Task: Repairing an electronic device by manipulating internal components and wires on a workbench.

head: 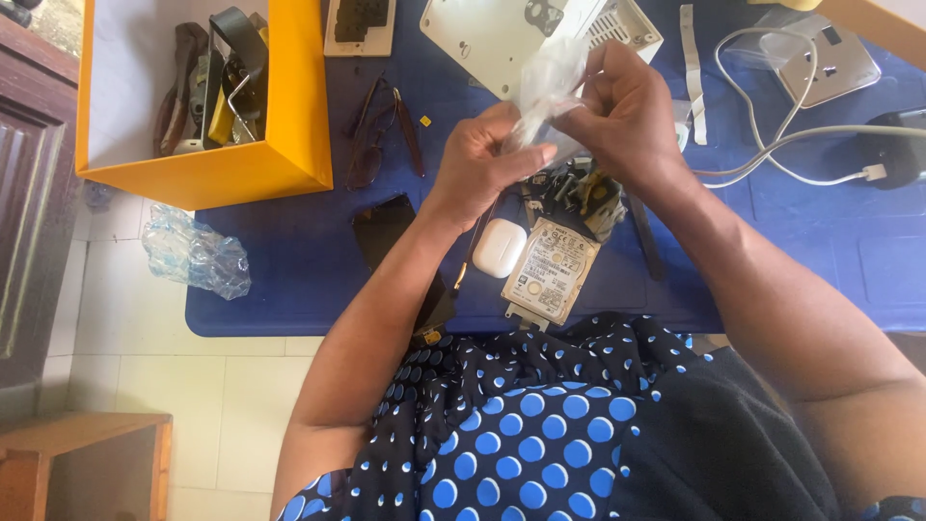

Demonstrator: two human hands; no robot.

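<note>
Both my hands are raised over a blue table point(289, 260) and pinch a small clear plastic bag point(548, 82) between them. My left hand point(482, 159) grips the bag's lower edge with thumb and fingers. My right hand point(627, 116) holds its right side. Below the hands lie a bare hard drive point(552, 272) with a label, a white earbud case point(499, 247) and a small pile of metal parts point(579, 191). What is inside the bag cannot be made out.
A yellow box point(246, 169) with tools sits at the table's left. Glasses point(381, 130), a dark phone point(381, 227), a white device casing point(492, 34), white cables point(772, 145) and a wall socket plate point(830, 63) lie around. Crumpled plastic point(193, 253) lies on the tiled floor.
</note>
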